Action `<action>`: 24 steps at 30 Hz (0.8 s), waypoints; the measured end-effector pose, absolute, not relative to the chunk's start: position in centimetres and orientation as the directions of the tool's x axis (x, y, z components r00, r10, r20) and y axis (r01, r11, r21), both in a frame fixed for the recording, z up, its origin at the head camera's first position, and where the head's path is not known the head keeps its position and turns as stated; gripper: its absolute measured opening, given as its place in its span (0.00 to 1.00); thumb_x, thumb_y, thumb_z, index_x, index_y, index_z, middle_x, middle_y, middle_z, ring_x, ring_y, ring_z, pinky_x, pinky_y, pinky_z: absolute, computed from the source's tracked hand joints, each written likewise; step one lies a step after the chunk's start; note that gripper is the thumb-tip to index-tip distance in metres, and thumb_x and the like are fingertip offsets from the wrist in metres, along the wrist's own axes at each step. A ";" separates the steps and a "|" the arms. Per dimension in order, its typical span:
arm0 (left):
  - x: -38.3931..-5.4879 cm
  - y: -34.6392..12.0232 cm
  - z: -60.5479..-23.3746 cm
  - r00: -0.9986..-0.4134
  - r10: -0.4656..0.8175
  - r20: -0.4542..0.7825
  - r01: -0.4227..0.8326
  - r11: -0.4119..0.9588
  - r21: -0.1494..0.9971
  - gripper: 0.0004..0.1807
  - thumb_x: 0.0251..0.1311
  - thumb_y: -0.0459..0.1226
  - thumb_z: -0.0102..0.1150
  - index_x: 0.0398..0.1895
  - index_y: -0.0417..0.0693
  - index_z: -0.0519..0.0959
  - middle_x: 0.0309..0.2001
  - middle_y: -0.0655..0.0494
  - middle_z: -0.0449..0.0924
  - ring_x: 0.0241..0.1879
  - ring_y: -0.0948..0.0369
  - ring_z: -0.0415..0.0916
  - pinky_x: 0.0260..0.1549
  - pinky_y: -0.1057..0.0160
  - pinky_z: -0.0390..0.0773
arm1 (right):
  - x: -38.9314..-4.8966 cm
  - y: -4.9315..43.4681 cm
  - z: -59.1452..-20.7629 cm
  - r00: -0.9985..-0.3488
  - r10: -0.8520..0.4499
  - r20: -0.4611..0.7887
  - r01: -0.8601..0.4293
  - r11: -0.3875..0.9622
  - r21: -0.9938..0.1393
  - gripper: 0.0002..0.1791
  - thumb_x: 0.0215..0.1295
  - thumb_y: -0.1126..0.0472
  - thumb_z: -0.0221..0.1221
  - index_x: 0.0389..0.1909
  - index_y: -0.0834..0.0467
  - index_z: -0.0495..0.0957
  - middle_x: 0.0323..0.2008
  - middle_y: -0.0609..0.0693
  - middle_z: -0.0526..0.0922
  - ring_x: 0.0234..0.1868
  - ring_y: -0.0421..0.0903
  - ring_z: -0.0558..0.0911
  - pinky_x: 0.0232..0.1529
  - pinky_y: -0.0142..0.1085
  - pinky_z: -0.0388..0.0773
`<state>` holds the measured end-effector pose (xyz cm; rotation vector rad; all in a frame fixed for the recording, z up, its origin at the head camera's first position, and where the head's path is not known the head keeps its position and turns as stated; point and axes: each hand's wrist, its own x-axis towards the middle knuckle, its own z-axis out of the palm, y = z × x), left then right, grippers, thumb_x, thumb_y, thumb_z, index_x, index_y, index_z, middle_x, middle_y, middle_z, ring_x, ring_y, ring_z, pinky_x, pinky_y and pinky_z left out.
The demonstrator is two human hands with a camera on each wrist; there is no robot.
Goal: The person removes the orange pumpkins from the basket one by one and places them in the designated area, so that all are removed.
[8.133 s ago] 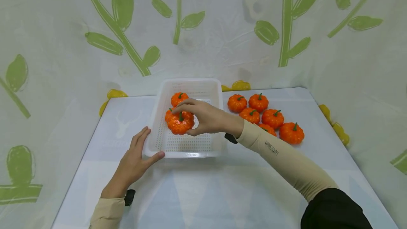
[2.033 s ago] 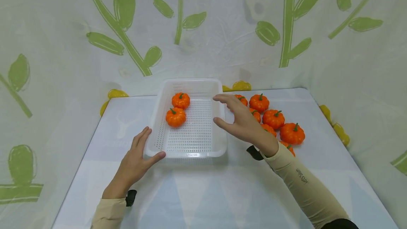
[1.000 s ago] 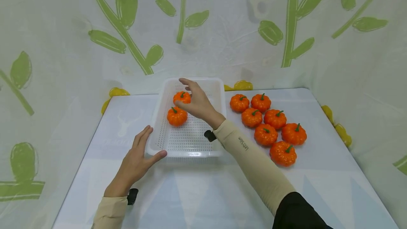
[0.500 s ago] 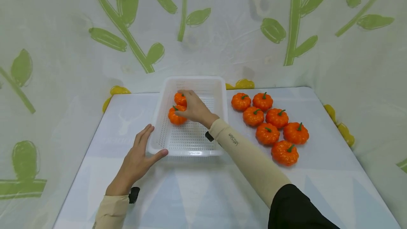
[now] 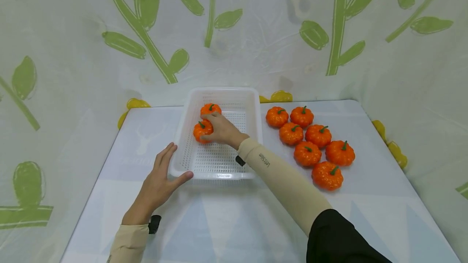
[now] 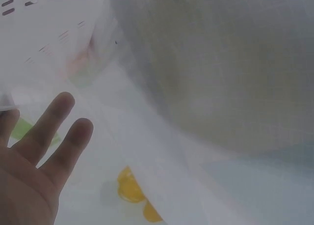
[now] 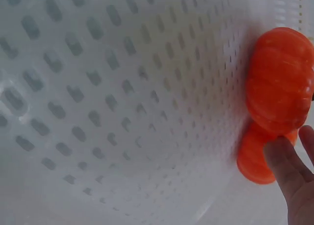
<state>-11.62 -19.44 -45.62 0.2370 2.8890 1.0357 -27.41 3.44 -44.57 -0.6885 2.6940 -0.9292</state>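
Observation:
A white perforated plastic basket [image 5: 252,169] holds two small orange toy pumpkins with green stems. My right hand [image 5: 224,130] reaches into it and grips the nearer pumpkin [image 5: 201,131], the fingers over its top right and the thumb on its near side. The farther pumpkin [image 5: 211,109] lies just behind it. In the right wrist view, a finger lies between the nearer pumpkin [image 7: 279,80] and the farther one [image 7: 255,156]. My left hand [image 5: 157,182] rests at the basket's near-left corner, fingers straight along the side and thumb extended at the front rim.
Several more orange pumpkins [image 5: 307,153] stand in a loose group on the white table [image 5: 248,222], right of the basket. A cloth printed with flowers [image 5: 256,31] hangs behind and at the sides of the table.
Over eight seconds, a pumpkin held above the basket has gone to the group at right. My right hand has come back and slid from the farther pumpkin to the nearer. Left hand stays.

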 end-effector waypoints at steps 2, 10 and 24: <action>-11.6 -19.4 -45.6 -0.986 0.166 -0.011 0.120 0.760 0.639 0.56 0.61 0.61 0.65 0.83 0.61 0.43 0.82 0.57 0.39 0.73 0.39 0.55 0.62 0.28 0.63 | -27.3 3.4 -44.7 -0.859 -0.508 -0.054 -0.378 0.702 -0.604 0.41 0.62 0.48 0.71 0.74 0.54 0.67 0.74 0.56 0.63 0.71 0.51 0.67 0.71 0.43 0.66; -11.6 -19.3 -45.5 -0.987 0.159 -0.005 0.120 0.762 0.636 0.56 0.60 0.60 0.66 0.83 0.61 0.44 0.81 0.56 0.40 0.73 0.38 0.57 0.62 0.28 0.63 | -27.0 3.1 -45.0 -0.841 -0.536 -0.069 -0.424 0.734 -0.530 0.40 0.61 0.45 0.71 0.70 0.54 0.69 0.72 0.57 0.64 0.67 0.54 0.72 0.69 0.46 0.70; -11.5 -19.2 -45.3 -0.988 0.154 -0.015 0.111 0.771 0.627 0.56 0.60 0.61 0.66 0.83 0.60 0.44 0.81 0.54 0.41 0.73 0.38 0.56 0.63 0.28 0.63 | -27.0 2.9 -45.1 -0.837 -0.537 -0.108 -0.397 0.730 -0.556 0.33 0.61 0.52 0.72 0.63 0.51 0.68 0.68 0.55 0.68 0.61 0.53 0.76 0.66 0.45 0.73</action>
